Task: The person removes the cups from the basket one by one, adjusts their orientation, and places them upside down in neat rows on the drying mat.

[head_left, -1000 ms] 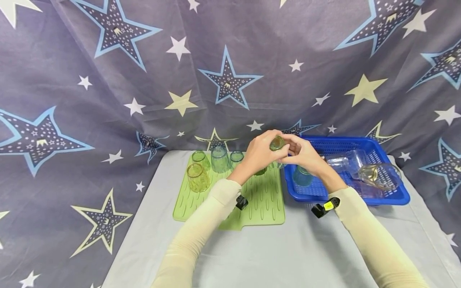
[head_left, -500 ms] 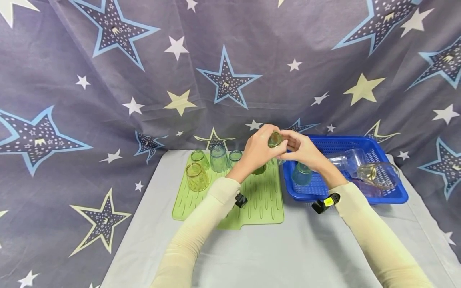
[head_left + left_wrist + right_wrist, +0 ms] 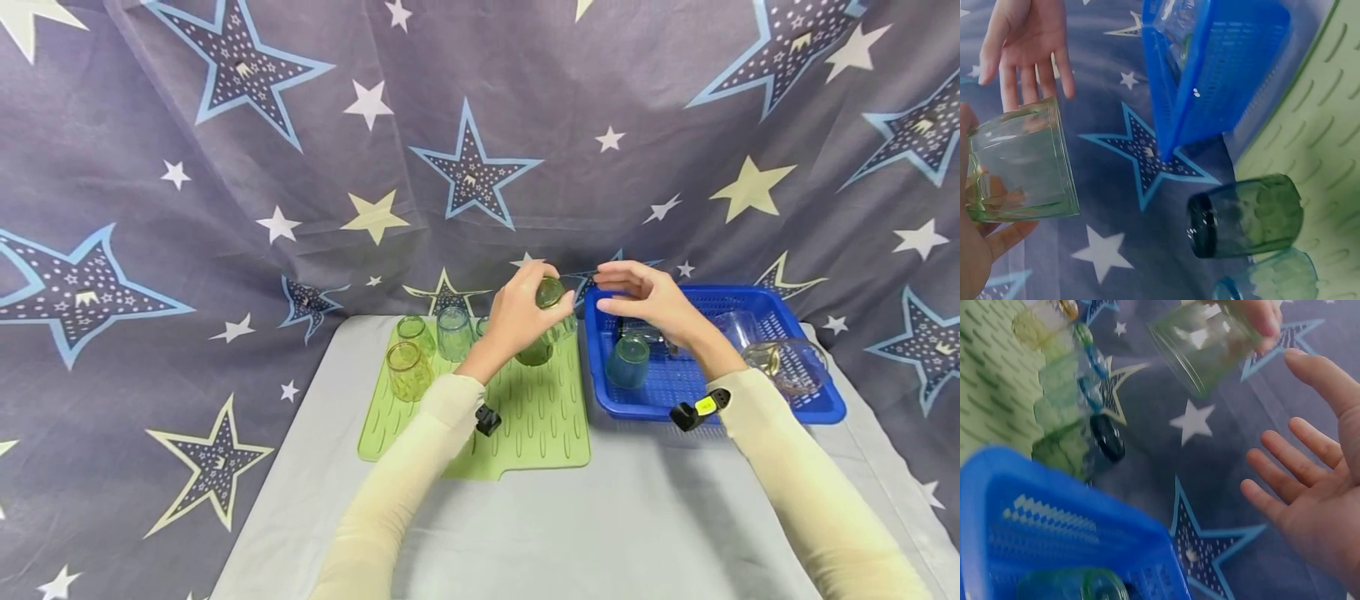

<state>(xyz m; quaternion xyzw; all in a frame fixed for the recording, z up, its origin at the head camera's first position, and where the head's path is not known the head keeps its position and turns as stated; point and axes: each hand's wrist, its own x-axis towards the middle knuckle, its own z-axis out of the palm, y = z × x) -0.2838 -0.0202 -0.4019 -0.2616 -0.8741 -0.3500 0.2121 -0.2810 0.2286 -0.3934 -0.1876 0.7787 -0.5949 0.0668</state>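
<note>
My left hand (image 3: pixel 519 310) grips a pale green glass tumbler (image 3: pixel 559 327) by its base end, above the back right of the green drying mat (image 3: pixel 540 433). Base up and mouth down, it tilts slightly. In the left wrist view the clear walls of this tumbler (image 3: pixel 1022 165) show, with fingers behind it. Apart from the tumbler, my right hand (image 3: pixel 652 304) hovers over the blue basket's left side, fingers spread and holding nothing. A dark green glass (image 3: pixel 535 353) stands upside down on the mat just below my left hand.
On the mat's back left stand a yellow glass (image 3: pixel 409 372), a green glass (image 3: pixel 416 335) and a blue glass (image 3: pixel 454 335), with another partly hidden. The blue basket (image 3: pixel 637 411) holds a teal glass (image 3: pixel 628 362) and several clear glasses. A star-patterned curtain (image 3: pixel 420 108) hangs behind.
Both hands were on the tumbler earlier; my right hand has let go and drawn away rightward. My left hand has carried the tumbler left, over the mat.
</note>
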